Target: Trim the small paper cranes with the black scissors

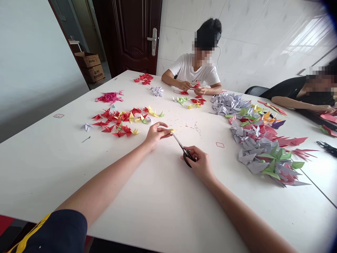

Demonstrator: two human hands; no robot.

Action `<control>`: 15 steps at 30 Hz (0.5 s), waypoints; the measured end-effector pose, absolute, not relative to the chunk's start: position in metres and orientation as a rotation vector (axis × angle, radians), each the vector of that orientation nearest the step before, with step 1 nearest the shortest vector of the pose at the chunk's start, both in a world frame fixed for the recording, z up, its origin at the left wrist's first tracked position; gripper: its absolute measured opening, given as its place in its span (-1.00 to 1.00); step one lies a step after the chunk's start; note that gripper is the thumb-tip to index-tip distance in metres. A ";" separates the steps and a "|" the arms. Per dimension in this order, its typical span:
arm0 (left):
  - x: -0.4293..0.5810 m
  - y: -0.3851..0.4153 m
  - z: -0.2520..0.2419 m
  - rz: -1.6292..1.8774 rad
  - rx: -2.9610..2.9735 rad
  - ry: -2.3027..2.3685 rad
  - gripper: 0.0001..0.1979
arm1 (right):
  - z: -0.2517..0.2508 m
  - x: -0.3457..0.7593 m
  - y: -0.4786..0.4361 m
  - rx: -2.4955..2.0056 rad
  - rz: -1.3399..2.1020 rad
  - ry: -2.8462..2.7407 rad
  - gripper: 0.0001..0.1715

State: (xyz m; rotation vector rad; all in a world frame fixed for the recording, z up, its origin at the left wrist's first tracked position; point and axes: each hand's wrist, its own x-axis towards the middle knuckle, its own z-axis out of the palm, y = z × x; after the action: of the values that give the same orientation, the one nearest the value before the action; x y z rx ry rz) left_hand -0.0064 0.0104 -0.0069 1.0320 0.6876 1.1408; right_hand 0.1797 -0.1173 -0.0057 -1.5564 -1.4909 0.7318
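Your left hand (157, 135) pinches a small yellow paper piece (172, 130) between closed fingertips. Your right hand (201, 160) curls its fingers around the black-handled scissors (184, 150), whose tips are at that paper. Red paper cranes (127, 130) lie left of your left fingers, grey paper cranes (247, 157) right of your right.

Illegible small print (97, 75) on cardboard boxes (89, 71)

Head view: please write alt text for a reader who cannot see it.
A person's right hand holds black-handled metal scissors at a yellow paper piece in the left hand, over a white table. Folded paper birds, mostly red, lie left; a larger, mostly grey pile lies right; two people sit beyond.
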 end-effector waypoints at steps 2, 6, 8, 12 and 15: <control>-0.006 0.009 -0.006 1.135 1.031 0.699 -0.57 | -0.007 0.180 -0.117 -1.566 0.702 -1.482 -0.65; -0.006 0.009 -0.006 1.122 1.030 0.689 -0.58 | -0.008 0.179 -0.117 -1.567 0.693 -1.526 -0.65; -0.006 0.010 -0.007 1.120 1.020 0.682 -0.58 | -0.008 0.179 -0.118 -1.571 0.682 -1.560 -0.67; -0.005 0.008 -0.007 1.119 0.988 0.695 -0.59 | -0.005 0.178 -0.119 -1.599 0.640 -1.600 -0.72; -0.005 0.006 -0.006 1.106 0.961 0.692 -0.59 | -0.003 0.178 -0.119 -1.607 0.628 -1.616 -0.73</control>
State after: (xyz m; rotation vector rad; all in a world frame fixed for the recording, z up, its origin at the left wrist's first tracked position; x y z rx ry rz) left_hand -0.0045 0.0065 -0.0057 0.9607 0.6921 1.1055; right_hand 0.1777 -0.1189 -0.0025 -1.6072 -1.6160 0.6280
